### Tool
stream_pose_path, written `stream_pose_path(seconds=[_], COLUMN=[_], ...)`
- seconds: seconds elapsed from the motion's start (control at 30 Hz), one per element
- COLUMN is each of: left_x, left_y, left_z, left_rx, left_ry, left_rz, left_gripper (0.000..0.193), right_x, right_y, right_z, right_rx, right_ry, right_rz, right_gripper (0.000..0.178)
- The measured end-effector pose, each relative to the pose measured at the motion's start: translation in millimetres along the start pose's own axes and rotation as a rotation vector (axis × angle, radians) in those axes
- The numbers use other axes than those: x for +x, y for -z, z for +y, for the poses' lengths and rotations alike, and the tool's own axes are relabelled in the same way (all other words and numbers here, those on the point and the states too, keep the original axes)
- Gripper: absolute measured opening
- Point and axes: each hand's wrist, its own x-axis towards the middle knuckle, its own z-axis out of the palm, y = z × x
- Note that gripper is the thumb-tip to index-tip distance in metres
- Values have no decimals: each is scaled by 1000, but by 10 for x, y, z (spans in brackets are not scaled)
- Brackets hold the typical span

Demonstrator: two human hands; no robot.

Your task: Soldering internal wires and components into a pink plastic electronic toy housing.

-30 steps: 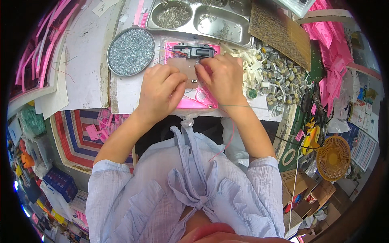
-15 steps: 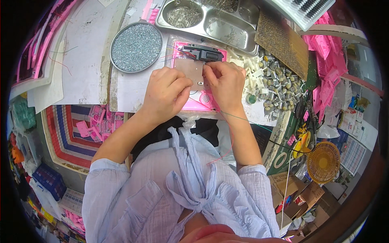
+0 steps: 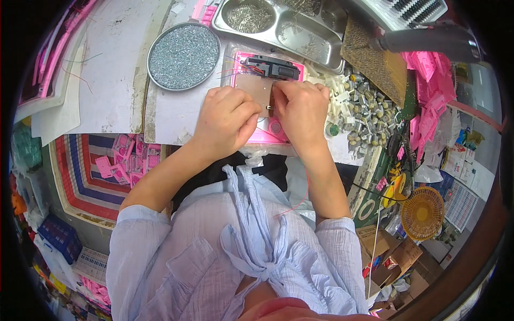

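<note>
A pink plastic housing (image 3: 266, 137) lies before me, with a black module (image 3: 276, 69) across its far end and thin coloured wires leading off to the left. Over its middle is a flat brownish plate (image 3: 250, 87); a small shiny metal part (image 3: 269, 107) shows at its near right corner. My left hand (image 3: 227, 119) is closed by the plate's left side, thumb and forefinger pinched together. Opposite it, my right hand (image 3: 301, 109) pinches at the plate's right edge. What either hand's fingertips hold is hidden. A thin red wire (image 3: 307, 184) hangs beside my right forearm.
A round tray of small screws (image 3: 183, 56) stands left. Behind is a steel compartment tray (image 3: 278, 44) with small metal parts. White plastic pieces (image 3: 336, 99) and small motors (image 3: 369, 117) are heaped right. A dark cylindrical object (image 3: 433, 44) juts in at upper right.
Both hands remain at the plate, still pinched. The green wire across my right wrist is no longer visible. A dark cylindrical object now shows at upper right, where a pale bar was. The view has shifted slightly.
</note>
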Motion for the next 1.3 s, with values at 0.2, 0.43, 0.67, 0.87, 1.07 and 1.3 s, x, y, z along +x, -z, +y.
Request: stream_pose_path(seconds=[0.2, 0.43, 0.67, 0.87, 1.07, 1.3], left_x=[27, 15, 27, 59, 92, -127], left_y=[-1, 15, 12, 118, 45, 32], left_z=[-10, -24, -24, 37, 442, 385], left_rx=[-30, -17, -13, 108, -10, -76], left_ry=[-19, -18, -36, -74, -54, -350], left_rz=[6, -7, -2, -130, -288, -449], left_gripper=[17, 19, 19, 22, 33, 32], right_x=[-60, -105, -163, -323, -1127, -807], right_y=[-65, -147, 136, 413, 584, 413], right_z=[166, 230, 115, 167, -55, 225], right_rx=[204, 355, -56, 94, 390, 664], right_ry=[-20, -33, 257, 55, -267, 86], right_rz=[39, 64, -64, -136, -397, -107], right_gripper=[7, 8, 23, 49, 81, 45])
